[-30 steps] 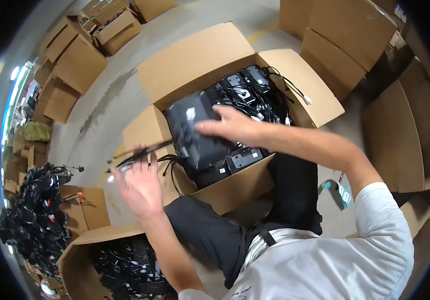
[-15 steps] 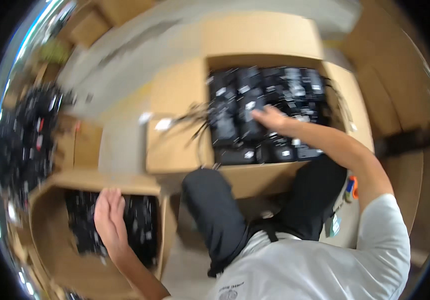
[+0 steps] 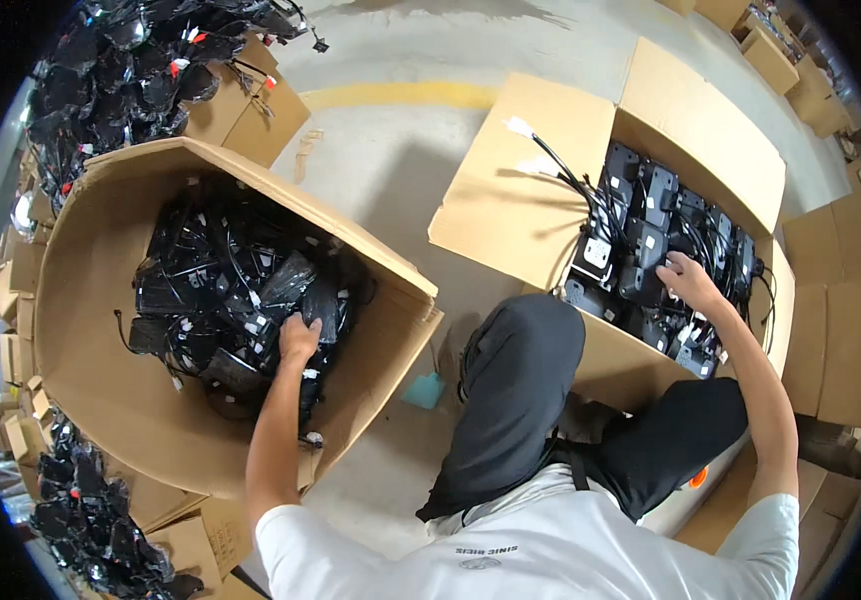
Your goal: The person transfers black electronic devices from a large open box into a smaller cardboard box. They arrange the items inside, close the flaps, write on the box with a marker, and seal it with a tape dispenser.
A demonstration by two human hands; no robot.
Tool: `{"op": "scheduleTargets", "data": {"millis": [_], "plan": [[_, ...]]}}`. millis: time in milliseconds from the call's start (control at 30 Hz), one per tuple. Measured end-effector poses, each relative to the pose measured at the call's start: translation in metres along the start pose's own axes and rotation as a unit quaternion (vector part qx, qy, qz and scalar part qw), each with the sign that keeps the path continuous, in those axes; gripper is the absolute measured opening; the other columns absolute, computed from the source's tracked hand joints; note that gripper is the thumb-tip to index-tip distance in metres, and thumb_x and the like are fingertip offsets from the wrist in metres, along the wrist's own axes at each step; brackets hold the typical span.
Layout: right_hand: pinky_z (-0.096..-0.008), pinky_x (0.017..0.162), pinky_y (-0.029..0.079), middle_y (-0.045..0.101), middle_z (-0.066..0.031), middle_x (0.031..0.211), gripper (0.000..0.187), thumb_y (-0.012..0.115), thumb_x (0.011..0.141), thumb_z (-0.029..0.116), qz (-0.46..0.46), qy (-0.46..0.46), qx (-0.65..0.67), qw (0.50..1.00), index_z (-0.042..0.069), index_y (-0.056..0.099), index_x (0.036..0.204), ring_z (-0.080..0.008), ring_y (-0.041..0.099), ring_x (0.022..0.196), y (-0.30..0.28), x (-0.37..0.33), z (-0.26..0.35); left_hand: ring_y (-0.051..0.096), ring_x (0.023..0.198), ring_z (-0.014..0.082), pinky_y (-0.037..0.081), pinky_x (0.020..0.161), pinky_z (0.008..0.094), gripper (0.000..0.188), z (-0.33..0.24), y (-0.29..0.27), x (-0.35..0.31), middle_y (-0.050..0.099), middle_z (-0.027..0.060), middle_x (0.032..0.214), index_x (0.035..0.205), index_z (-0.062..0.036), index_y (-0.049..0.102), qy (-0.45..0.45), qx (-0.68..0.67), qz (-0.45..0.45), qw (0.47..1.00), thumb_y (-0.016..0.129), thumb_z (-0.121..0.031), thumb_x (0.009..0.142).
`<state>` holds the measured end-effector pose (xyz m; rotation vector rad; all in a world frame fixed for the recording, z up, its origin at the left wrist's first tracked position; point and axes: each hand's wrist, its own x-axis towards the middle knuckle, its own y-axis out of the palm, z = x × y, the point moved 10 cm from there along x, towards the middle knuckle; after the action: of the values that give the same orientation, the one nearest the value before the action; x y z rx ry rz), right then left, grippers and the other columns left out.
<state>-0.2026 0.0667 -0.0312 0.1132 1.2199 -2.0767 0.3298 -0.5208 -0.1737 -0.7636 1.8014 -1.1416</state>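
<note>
Plainly, we have both arms apart, one hand over each of two open cardboard boxes. Our left arm is stretched nearly straight into the left box (image 3: 91,300), the left hand (image 3: 299,340) palm down among black wrapped parts (image 3: 286,280); its fingertips are hidden, so we cannot tell whether they grip anything. Our right arm is bent at the elbow, and the right hand (image 3: 693,284) lies over the right box (image 3: 516,200), fingers curled at the edge of one black case (image 3: 643,262) inside it; we cannot tell whether they close on it. More cases and cables (image 3: 576,185) surround it, too tangled to count. We see two heaps of black parts, an upper heap (image 3: 121,85) and a lower heap (image 3: 101,520), and one yellow floor line (image 3: 401,94).
</note>
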Motion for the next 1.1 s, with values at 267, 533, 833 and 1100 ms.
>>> {"op": "scheduleTargets", "data": {"millis": [267, 533, 833, 1100], "plan": [[-0.0326, 0.095, 0.053, 0.069, -0.0177, 0.116, 0.045, 0.064, 0.099, 0.016, 0.006, -0.019, 0.105, 0.994, -0.013, 0.055, 0.134, -0.0201, 0.067, 0.106, 0.0, -0.042, 0.046, 0.054, 0.131, 0.04, 0.04, 0.109, 0.0558, 0.087, -0.03, 0.043, 0.004, 0.057, 0.0244, 0.139, 0.147, -0.0063, 0.041, -0.162, -0.104, -0.102, 0.976, 0.088, -0.034, 0.078], [-0.0346, 0.097, 0.054, 0.072, -0.0169, 0.116, 0.033, 0.065, 0.1, 0.016, 0.015, -0.197, 0.143, 0.97, -0.007, 0.066, 0.123, -0.0212, 0.069, 0.109, 0.043, -0.072, 0.252, 0.064, 0.116, 0.0215, 0.059, 0.091, 0.0429, 0.054, -0.088, -0.067, -0.08, 0.063, 0.0122, 0.13, 0.144, 0.0061, 0.048, -0.006, -0.593, 0.335, 0.732, 0.068, -0.009, 0.096], [-0.0253, 0.063, 0.059, 0.072, -0.0121, 0.103, 0.057, 0.081, 0.09, 0.027, 0.391, -0.181, 0.253, 0.866, -0.003, 0.059, 0.132, -0.0146, 0.07, 0.082, 0.185, -0.121, 0.427, 0.066, 0.089, 0.013, 0.058, 0.081, 0.0291, 0.051, -0.176, -0.167, -0.174, 0.065, 0.002, 0.101, 0.139, 0.0054, 0.056, 0.222, -0.572, 0.243, 0.751, 0.074, -0.007, 0.092], [-0.0294, 0.071, 0.059, 0.073, -0.0075, 0.104, 0.035, 0.076, 0.094, 0.021, 0.075, -0.144, 0.543, 0.824, 0.0, 0.066, 0.12, -0.0141, 0.07, 0.085, 0.108, -0.104, 0.333, 0.072, 0.104, 0.0354, 0.055, 0.09, 0.0444, 0.057, 0.047, -0.029, 0.032, 0.073, 0.0275, 0.109, 0.114, 0.01, 0.067, -0.039, -0.173, -0.128, 0.976, 0.08, -0.037, 0.085]]}}
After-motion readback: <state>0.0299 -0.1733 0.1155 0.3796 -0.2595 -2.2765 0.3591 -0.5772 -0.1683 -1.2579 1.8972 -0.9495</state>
